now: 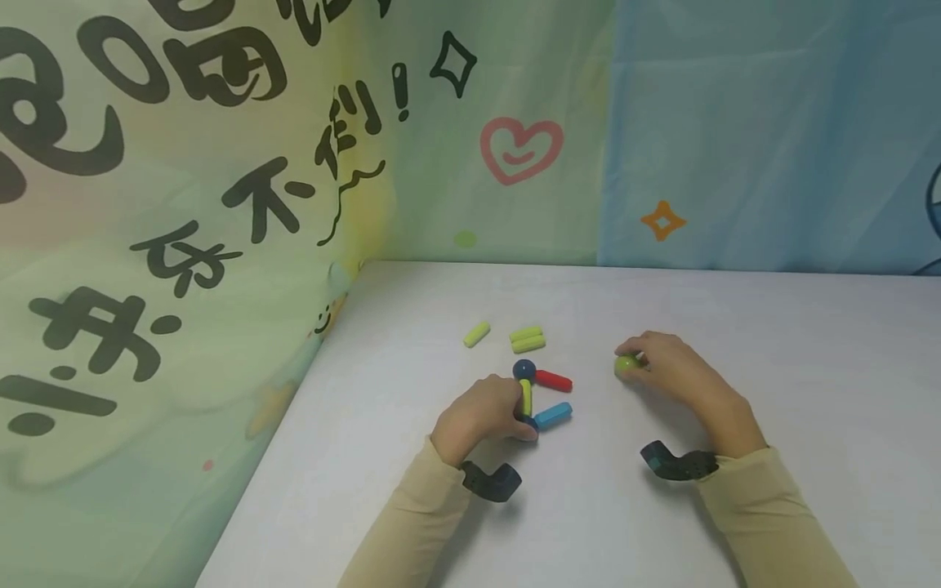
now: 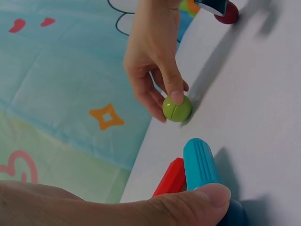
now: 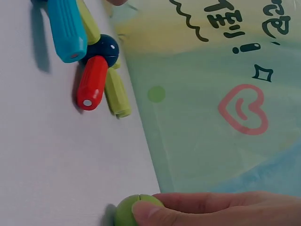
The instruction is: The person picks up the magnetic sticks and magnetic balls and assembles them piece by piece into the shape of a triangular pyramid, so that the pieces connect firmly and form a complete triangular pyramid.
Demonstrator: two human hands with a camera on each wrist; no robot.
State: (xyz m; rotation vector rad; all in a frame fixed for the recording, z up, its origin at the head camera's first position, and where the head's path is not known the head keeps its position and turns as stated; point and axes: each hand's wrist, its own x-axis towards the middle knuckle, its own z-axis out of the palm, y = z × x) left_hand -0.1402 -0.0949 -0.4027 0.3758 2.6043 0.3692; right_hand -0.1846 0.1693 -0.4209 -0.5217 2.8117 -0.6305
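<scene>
On the white table a small build of magnetic rods and balls lies before my left hand (image 1: 481,416). It has a far dark blue ball (image 1: 524,370), a red rod (image 1: 554,380), a yellow-green rod (image 1: 526,398) joining two balls, and a light blue rod (image 1: 554,416). The fingers and thumb of my left hand hold the near dark blue ball (image 2: 235,215), which they partly hide. Farther right, my right hand (image 1: 665,371) pinches a green ball (image 3: 134,212) between thumb and fingers, at or just above the tabletop. The green ball (image 2: 177,108) stands apart from the build.
Behind the build lie a single yellow-green rod (image 1: 477,334) and a pair of yellow-green rods (image 1: 528,340) side by side. A dark red ball (image 2: 228,13) appears beyond my right wrist. Printed curtains (image 1: 515,220) border the table's back and left.
</scene>
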